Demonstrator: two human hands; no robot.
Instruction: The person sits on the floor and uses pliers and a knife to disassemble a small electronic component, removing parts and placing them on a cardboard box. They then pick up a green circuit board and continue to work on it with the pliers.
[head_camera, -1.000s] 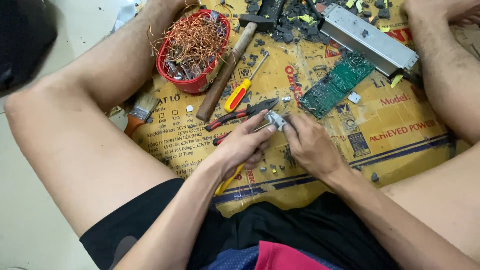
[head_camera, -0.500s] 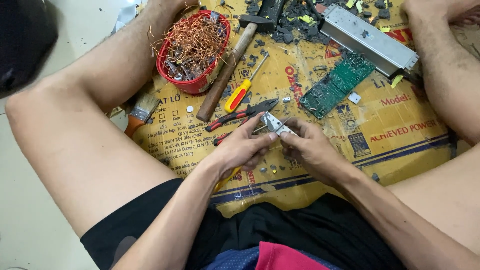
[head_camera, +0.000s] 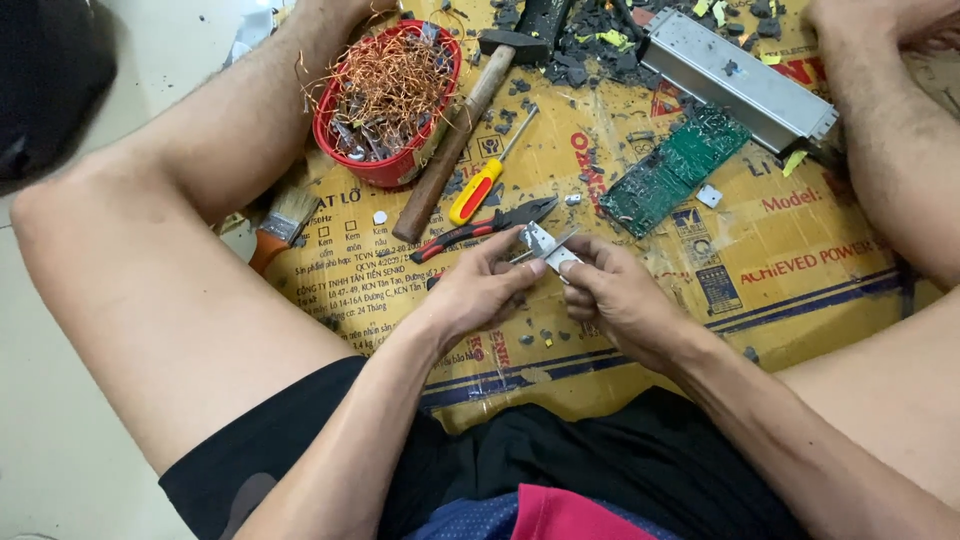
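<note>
While pinched between left hand (head_camera: 480, 290) and right hand (head_camera: 612, 295), small shiny metal piece (head_camera: 545, 245) near middle of frame, over yellow cardboard (head_camera: 800, 250). Just above: red-handled pliers (head_camera: 480, 228). Upper left: red bowl (head_camera: 385, 172) of copper wire.

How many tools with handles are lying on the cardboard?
4: a hammer beside the red basket, a yellow screwdriver, red-handled pliers above the hands, and a paintbrush at the left edge. Debris may hide more.

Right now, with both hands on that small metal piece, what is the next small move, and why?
Probably keep prying the small silver metal part apart: the left hand and the right hand both pinch it between fingertips above the cardboard sheet, and the red-handled pliers lie unused beside them.
</note>
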